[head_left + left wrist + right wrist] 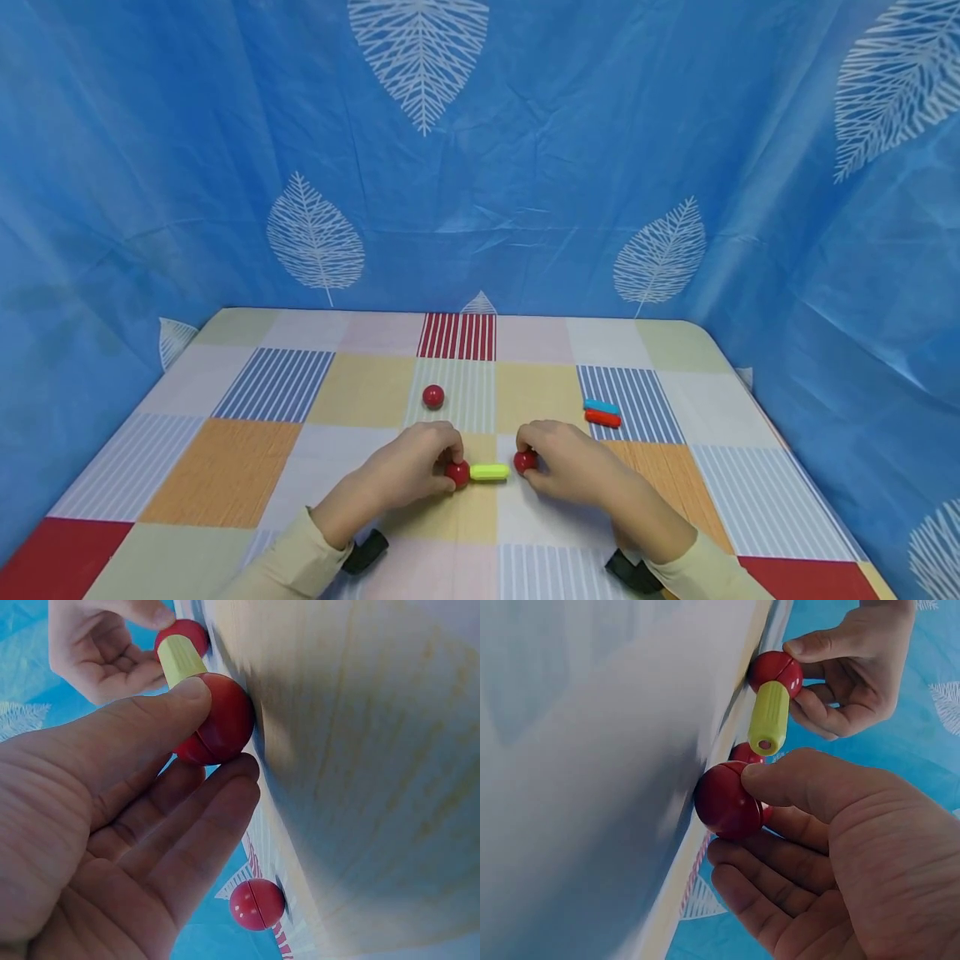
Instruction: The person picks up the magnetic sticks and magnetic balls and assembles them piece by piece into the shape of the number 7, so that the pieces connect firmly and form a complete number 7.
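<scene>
The yellow-green stick (490, 472) is set crosswise between the hands, one end met by a red ball pinched in the left hand (417, 461); its free end is pointed towards, but kept apart from, a second red ball (526, 462) gripped by the right hand (576, 463). Beyond, a third red ball (432, 397) is seen.
</scene>
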`<state>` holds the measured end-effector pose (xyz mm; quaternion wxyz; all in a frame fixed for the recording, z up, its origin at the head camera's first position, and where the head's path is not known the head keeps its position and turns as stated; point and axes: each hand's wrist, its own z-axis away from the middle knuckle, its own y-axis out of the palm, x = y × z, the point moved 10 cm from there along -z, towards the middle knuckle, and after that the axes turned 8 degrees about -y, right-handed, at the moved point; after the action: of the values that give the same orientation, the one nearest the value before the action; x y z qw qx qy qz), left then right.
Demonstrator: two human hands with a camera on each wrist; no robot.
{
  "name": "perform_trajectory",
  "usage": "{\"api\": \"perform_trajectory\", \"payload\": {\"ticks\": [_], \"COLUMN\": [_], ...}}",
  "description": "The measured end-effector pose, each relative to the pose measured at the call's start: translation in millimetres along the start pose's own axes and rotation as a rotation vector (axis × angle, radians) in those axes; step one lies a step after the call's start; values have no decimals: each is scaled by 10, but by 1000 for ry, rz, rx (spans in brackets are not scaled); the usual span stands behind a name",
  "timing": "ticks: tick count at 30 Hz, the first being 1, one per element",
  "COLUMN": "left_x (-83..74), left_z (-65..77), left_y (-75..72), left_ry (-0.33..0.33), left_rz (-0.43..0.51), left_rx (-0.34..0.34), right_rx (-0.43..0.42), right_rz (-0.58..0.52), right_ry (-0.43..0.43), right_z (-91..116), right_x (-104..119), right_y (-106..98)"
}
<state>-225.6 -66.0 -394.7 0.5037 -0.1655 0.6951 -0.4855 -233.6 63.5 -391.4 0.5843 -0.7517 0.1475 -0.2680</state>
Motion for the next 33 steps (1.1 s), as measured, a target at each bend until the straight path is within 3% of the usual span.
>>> {"api": "perform_trajectory", "payload": {"ticks": [22,33], "left_x": [-43,-26], "left_z": [-7,-1], "left_y": [20,21], "left_ry": [-15,-16], "left_rz": [-51,-72], "left_rx": [12,4], "right_rx": [34,32], "right_rz": [-65,-105], "right_ry": [-14,18], "right_z": [63,113], "right_x": [185,65], "right_y": [51,24]}}
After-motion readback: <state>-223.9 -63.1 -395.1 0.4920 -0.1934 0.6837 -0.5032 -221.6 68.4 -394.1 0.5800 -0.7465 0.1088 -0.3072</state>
